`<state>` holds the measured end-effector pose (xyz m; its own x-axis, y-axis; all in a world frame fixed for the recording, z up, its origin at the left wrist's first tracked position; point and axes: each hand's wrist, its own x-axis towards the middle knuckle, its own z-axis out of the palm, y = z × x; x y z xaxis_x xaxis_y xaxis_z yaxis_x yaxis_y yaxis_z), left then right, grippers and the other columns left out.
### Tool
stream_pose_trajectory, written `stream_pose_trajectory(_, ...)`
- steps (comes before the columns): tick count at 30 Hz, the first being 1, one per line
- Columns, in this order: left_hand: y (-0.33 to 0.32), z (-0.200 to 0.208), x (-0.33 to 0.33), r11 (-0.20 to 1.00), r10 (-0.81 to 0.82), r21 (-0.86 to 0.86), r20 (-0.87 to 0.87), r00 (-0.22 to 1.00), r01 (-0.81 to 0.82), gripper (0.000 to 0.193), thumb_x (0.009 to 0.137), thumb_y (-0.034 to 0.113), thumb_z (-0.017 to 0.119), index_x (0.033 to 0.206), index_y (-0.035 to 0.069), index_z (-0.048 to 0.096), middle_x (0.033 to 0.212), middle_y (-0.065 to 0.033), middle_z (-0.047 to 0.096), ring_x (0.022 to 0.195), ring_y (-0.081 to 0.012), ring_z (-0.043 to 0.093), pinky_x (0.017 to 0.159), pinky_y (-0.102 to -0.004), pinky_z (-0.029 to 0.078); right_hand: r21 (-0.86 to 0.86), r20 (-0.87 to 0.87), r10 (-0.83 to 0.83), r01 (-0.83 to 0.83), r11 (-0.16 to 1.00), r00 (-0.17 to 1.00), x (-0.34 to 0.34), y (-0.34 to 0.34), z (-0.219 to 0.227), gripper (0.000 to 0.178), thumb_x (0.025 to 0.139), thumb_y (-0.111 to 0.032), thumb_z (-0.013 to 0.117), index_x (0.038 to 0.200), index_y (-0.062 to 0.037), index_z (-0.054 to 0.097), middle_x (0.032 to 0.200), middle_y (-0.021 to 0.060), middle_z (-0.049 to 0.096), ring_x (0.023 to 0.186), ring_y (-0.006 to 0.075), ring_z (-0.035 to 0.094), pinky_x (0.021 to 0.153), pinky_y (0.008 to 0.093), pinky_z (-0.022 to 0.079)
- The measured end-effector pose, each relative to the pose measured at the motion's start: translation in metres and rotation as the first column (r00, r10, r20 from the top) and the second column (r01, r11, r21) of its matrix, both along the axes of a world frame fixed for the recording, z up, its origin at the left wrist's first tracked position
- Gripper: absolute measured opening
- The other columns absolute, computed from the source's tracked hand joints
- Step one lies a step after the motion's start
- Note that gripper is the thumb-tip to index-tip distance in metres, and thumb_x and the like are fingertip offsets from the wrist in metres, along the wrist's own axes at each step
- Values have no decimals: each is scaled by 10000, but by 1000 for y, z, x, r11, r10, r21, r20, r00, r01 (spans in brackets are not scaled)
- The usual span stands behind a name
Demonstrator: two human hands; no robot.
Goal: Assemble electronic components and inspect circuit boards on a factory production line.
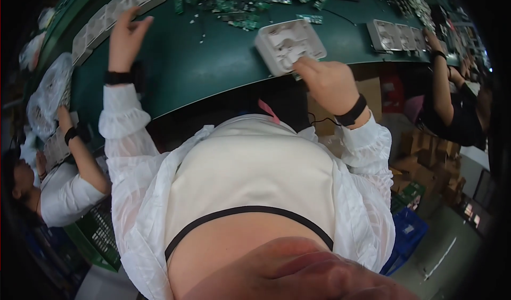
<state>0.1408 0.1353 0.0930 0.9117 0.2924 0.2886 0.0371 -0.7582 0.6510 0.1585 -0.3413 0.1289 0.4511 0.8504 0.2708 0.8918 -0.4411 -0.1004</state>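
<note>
A square white plastic housing (290, 44) with moulded ribs and round recesses inside lies tilted at the near edge of the green bench. My right hand (329, 84) is closed on its near edge, fingertips pressed at the rim. A small piece just under those fingertips is too hidden to name. My left hand (128, 42) is raised over the bench at the left, thumb and forefinger apart, with nothing visible between them. Closest to it is a row of similar white housings (114, 10) along the bench's left side.
Loose green circuit boards (239, 2) are heaped at the back, with one board (310, 19) behind the housing. Another white housing row (399, 36) stands right, beside a co-worker's arm (442, 92). A second co-worker (74, 188) sits left near a clear plastic bag (49, 95).
</note>
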Motion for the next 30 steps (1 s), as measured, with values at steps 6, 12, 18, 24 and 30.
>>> stream_pose_trajectory(6, 32, -28, 76, 934, 0, 357, -24, 1000, 8, 482, 950, 289, 737, 1361, 64, 624, 1252, -163, 689, 993, -288, 716, 866, -381, 563, 41, 144, -314, 311, 949, 939, 34, -106, -27, 250, 840, -25, 650, 1071, -101, 711, 1072, 61, 750, 793, 300, 726, 666, 369, 578)
stream_pose_trajectory(12, 44, -44, 90, 781, 20, 624, -60, 998, 22, 356, 970, 256, 682, 1292, 106, 682, 1262, -143, 687, 1062, -362, 689, 889, -442, 559, -67, 234, -420, 446, 893, 877, 64, -147, -42, 238, 879, -41, 647, 1086, -134, 721, 1128, 41, 746, 823, 308, 733, 687, 376, 586)
stream_pose_trajectory(18, 50, -40, 91, 664, 106, 748, -88, 990, -5, 239, 1010, 249, 596, 1194, 158, 719, 1217, -92, 697, 1061, -375, 683, 864, -469, 569, -97, 231, -498, 529, 843, 836, 79, -148, -46, 195, 939, -81, 638, 1105, -140, 723, 1178, 43, 730, 838, 306, 730, 695, 377, 586)
stream_pose_trajectory(24, 41, -28, 42, 663, 74, 745, 33, 997, -74, 209, 1017, 259, 582, 1145, 165, 717, 1183, -73, 700, 1023, -360, 689, 816, -462, 576, 148, 92, -458, 443, 884, 884, 98, -106, -18, 207, 979, -174, 661, 1169, -111, 713, 1174, 97, 725, 888, 305, 731, 734, 382, 579)
stream_pose_trajectory(30, -26, 7, -58, 746, 53, 653, 132, 990, -127, 153, 992, 214, 626, 1104, 146, 706, 1145, -16, 704, 956, -305, 703, 755, -397, 575, -181, -123, -508, 484, 856, 852, 227, -78, -41, 365, 890, -204, 766, 1230, -78, 716, 1079, 129, 756, 904, 302, 737, 809, 402, 584)
